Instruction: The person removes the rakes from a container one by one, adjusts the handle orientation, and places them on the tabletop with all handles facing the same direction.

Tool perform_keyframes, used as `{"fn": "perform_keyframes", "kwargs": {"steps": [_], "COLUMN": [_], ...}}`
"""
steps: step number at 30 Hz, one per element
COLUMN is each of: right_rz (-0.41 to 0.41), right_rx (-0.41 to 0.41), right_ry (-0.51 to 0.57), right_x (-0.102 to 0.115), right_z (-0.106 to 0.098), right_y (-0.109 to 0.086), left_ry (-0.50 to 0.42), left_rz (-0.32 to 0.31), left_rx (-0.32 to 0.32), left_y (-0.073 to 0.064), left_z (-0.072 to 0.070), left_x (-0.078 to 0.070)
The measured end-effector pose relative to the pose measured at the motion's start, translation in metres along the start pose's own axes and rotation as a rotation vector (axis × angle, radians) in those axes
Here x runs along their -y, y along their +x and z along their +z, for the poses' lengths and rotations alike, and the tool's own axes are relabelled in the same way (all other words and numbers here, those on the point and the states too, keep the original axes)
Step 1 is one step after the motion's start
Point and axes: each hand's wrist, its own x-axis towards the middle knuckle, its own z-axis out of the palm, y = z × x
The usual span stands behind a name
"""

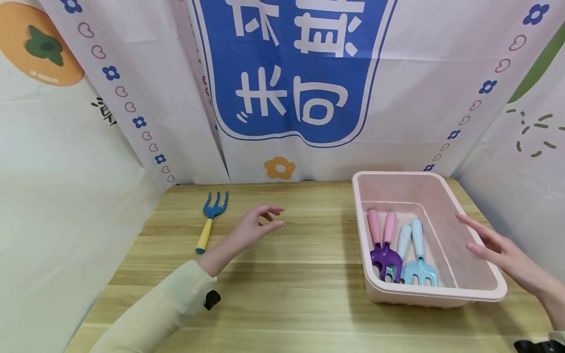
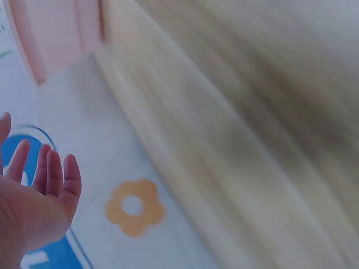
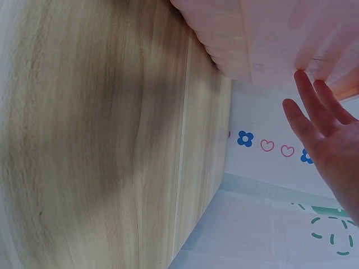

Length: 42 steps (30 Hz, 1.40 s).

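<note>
My left hand (image 1: 253,224) hovers over the middle of the table with loosely bent fingers and nothing in them; the left wrist view also has this hand (image 2: 42,204). Left of it lies a small hand fork (image 1: 212,215) with a blue head and yellow handle, tines pointing away. My right hand (image 1: 503,250) is at the right rim of a pink plastic bin (image 1: 434,292), fingers extended; in the right wrist view its fingertips are close against the bin wall (image 3: 269,45). Inside the bin lie purple forks with pink handles (image 1: 386,255) and light blue forks (image 1: 421,269).
The wood-grain table (image 1: 282,294) meets a printed white cloth backdrop (image 1: 397,127) at its far edge. More cloth hangs along the left and right sides. The bin takes up the table's right part, near the right cloth.
</note>
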Motion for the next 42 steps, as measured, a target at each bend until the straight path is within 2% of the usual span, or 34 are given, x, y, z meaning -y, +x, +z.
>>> {"fn": "perform_keyframes", "kwargs": {"steps": [6,11,14,20,30,36,42], "right_rz": [0.002,0.003,0.007,0.010,0.013,0.012,0.004], "right_rx": [-0.001,-0.009,-0.008,-0.007,0.001,0.005,0.005], "right_ry": [0.001,0.000,-0.001,-0.003,0.006,0.013,0.017], "right_x": [-0.001,-0.003,-0.003,-0.002,-0.002,-0.001,0.001], "right_z": [0.000,-0.001,-0.001,-0.002,-0.002,-0.002,-0.001], "right_y": [-0.002,-0.004,-0.004,-0.002,-0.002,0.000,0.000], "left_ry": [-0.051,-0.061,-0.083,-0.082,-0.037,0.003,0.042], "left_rz": [0.110,0.211,0.247,0.281,0.258,0.278,0.310], "left_rx": [0.143,0.244,0.304,0.438,0.650,0.705,0.722], "left_y": [0.015,0.036,0.049,0.071,0.099,0.116,0.133], "left_z": [0.009,0.013,0.015,0.018,0.020,0.032,0.058], "left_x": [-0.034,-0.057,-0.069,-0.090,-0.125,-0.144,-0.154]}}
